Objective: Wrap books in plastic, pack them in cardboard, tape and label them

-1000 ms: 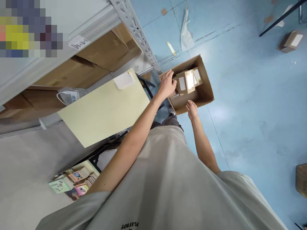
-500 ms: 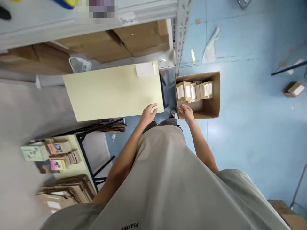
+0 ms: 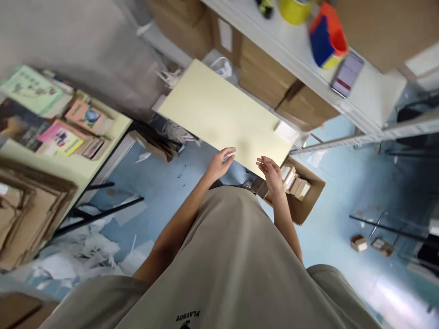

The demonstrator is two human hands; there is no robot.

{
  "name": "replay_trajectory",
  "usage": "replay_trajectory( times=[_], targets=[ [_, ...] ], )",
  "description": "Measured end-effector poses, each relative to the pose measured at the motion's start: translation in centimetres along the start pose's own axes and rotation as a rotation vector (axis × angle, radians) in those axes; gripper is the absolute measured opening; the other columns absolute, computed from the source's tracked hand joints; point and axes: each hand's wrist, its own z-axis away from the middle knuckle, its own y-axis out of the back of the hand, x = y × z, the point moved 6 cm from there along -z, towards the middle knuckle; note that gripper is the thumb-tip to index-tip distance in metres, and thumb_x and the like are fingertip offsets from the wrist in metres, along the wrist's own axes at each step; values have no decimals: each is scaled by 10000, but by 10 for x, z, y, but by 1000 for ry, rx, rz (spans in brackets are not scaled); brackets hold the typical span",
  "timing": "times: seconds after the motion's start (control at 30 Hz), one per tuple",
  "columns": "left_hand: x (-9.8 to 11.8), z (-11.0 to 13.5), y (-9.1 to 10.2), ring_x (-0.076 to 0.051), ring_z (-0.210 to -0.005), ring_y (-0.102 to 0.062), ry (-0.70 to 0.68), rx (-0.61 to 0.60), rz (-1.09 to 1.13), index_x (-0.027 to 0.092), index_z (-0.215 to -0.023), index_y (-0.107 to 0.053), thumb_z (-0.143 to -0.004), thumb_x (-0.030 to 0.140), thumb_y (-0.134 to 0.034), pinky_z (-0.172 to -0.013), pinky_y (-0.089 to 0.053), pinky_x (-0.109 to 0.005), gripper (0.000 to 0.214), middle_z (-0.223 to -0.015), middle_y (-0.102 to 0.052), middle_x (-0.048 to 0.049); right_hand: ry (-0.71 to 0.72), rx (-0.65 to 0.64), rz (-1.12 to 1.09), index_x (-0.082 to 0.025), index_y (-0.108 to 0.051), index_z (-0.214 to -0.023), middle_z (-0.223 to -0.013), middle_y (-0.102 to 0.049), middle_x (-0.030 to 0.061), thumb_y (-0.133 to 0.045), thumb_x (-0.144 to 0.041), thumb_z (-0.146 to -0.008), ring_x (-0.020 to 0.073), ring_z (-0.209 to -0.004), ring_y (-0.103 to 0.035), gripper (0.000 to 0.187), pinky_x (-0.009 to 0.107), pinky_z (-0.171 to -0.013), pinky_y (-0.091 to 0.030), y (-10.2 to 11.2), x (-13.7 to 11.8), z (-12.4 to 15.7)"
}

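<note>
My left hand (image 3: 220, 164) is held at the near edge of a pale yellow table (image 3: 219, 107), fingers apart and nothing in them. Facing it, my right hand (image 3: 270, 172) also hangs in the air with loosely bent, empty fingers, near the table's right corner. A white flat item (image 3: 286, 131) lies at the table's far right end. Just right of my right hand, an uncovered cardboard box (image 3: 311, 205) stands on the floor, partly hidden by my forearm. Several small brown packages (image 3: 297, 186) with white labels sit inside it.
Left, a side table (image 3: 89, 162) bears books (image 3: 61, 137) and flattened cardboard (image 3: 37, 208). White scraps (image 3: 85, 251) litter the floor below. Behind the yellow table, a shelf (image 3: 291, 48) holds a phone (image 3: 347, 74) and a red-and-blue object (image 3: 325, 39), with large cartons (image 3: 269, 68) underneath.
My view has swung left toward the side table. The yellow table now lies slanted, and the box appears lower and farther right. Both hands stay empty; the right is no longer over the box.
</note>
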Motion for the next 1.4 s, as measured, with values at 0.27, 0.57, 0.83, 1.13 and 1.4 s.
replay_trajectory(
  times=[0.27, 0.57, 0.83, 1.13, 1.4],
  targets=[
    [-29, 73, 200, -316, -1356, -856, -7, 418, 121, 215, -1333, -839, -1069, 419, -758, -1281, -659, -517, 343, -1456, -880, -148, 16, -352, 164, -281, -868, -1149, -1215, -936, 77, -1007, -665, -843, 255, -1138, -879, 511, 440, -1149, -681, -227, 2, 3],
    [-77, 198, 332, -349, -1394, -844, 102, 966, 351, 213, -1346, -822, -1042, 567, -838, -1263, -661, -555, 467, -1427, -892, -183, -53, -775, 442, -291, -846, -1162, -1245, -924, 95, -974, -733, -853, 290, -1167, -875, 554, 479, -1157, -673, -441, 45, 33],
    [-105, 274, 391, -390, -1415, -836, 232, 1223, 406, 205, -1366, -808, -999, 712, -822, -1301, -633, -629, 625, -1450, -881, -211, -151, -993, 564, -292, -846, -1137, -1221, -922, 109, -1006, -771, -799, 297, -1157, -882, 608, 467, -1107, -685, -570, 99, 65],
    [-114, 294, 520, -381, -1364, -861, 282, 1315, 371, 212, -1318, -813, -956, 724, -845, -1248, -674, -604, 628, -1397, -899, -208, -261, -1100, 579, -283, -863, -1125, -1212, -940, 105, -1032, -771, -770, 281, -1116, -895, 627, 435, -1076, -696, -722, 149, 83],
    [-126, 307, 585, -382, -1374, -853, 322, 1383, 375, 194, -1382, -795, -1016, 642, -807, -1263, -669, -616, 578, -1440, -878, -223, -320, -1192, 710, -287, -868, -1140, -1242, -937, 96, -1036, -798, -749, 282, -1149, -884, 665, 456, -1142, -668, -817, 180, 91]
  ],
)
